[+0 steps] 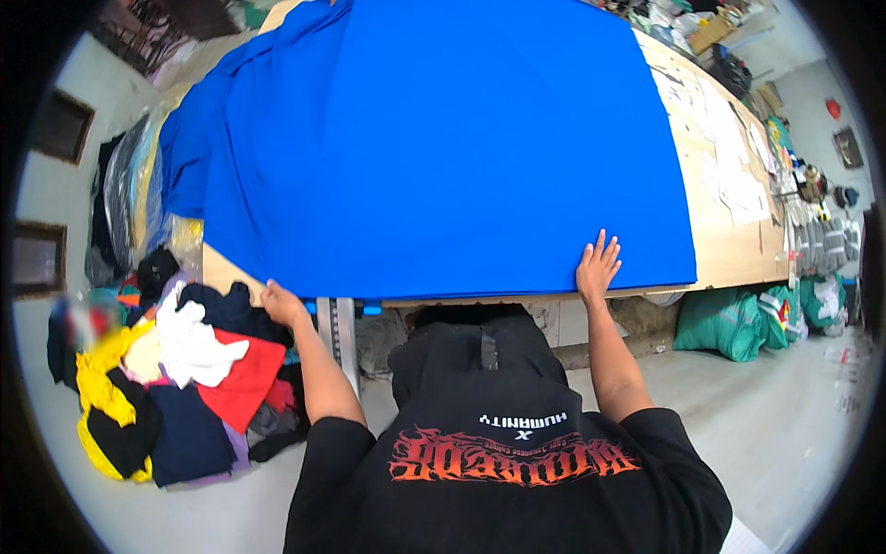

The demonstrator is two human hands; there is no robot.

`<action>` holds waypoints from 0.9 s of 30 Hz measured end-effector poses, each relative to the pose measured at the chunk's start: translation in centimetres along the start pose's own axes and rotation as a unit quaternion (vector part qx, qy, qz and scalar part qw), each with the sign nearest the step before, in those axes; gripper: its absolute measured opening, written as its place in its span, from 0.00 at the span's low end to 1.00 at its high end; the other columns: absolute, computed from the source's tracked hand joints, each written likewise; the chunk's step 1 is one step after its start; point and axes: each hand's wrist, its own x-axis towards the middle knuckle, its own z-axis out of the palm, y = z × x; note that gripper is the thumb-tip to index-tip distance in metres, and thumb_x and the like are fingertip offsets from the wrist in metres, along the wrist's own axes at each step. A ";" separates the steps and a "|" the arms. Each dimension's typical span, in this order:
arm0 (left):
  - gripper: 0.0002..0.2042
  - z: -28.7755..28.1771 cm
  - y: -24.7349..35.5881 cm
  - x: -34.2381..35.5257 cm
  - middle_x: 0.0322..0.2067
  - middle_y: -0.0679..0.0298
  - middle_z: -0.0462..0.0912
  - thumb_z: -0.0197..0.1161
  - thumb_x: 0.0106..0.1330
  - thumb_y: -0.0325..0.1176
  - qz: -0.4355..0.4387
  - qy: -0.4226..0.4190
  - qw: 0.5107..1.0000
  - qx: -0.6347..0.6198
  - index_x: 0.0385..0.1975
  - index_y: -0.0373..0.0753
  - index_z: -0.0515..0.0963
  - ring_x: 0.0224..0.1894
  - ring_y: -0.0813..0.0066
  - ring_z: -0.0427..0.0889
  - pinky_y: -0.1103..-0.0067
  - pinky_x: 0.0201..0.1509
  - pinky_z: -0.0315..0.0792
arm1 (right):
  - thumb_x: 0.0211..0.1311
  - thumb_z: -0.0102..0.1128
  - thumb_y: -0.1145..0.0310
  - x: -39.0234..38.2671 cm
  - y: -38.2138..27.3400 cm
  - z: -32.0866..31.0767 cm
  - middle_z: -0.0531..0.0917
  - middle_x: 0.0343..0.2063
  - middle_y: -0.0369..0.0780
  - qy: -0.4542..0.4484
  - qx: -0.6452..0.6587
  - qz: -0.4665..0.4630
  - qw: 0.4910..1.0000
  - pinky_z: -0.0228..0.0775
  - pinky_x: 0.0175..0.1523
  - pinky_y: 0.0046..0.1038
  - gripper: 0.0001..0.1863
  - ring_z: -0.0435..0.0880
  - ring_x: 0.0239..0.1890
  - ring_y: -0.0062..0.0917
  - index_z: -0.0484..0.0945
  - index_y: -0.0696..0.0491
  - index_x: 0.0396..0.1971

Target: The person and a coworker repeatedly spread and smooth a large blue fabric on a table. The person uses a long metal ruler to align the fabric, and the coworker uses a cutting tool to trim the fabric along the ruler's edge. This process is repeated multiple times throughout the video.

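Note:
A large sheet of bright blue fabric [461, 148] lies spread over the wooden table [729, 245], smooth in the middle and right and rumpled along its left side. At the near left corner of the cloth, my left hand [282, 303] is closed, pinching the fabric edge. My right hand [600, 266] rests flat on the cloth near its front right edge, fingers stretched out and slightly spread, palm down.
A heap of mixed garments [198, 369] sits on the floor at the left. Paper pattern pieces [734, 185] lie on the table's right part. Green sacks [724, 323] stand at the right, below the table. A metal table leg [339, 342] is beside my left forearm.

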 end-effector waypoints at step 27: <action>0.26 -1.2 -0.2 2.4 0.51 0.49 0.88 0.61 0.73 0.52 -0.070 0.002 0.998 0.007 0.53 0.34 0.84 0.54 0.49 0.86 0.60 0.61 0.75 | 0.83 0.32 0.48 -1.3 -0.1 -0.8 0.44 0.81 0.51 -0.025 -0.013 0.026 0.999 0.30 0.81 0.59 0.33 0.39 0.83 0.50 0.46 0.37 0.82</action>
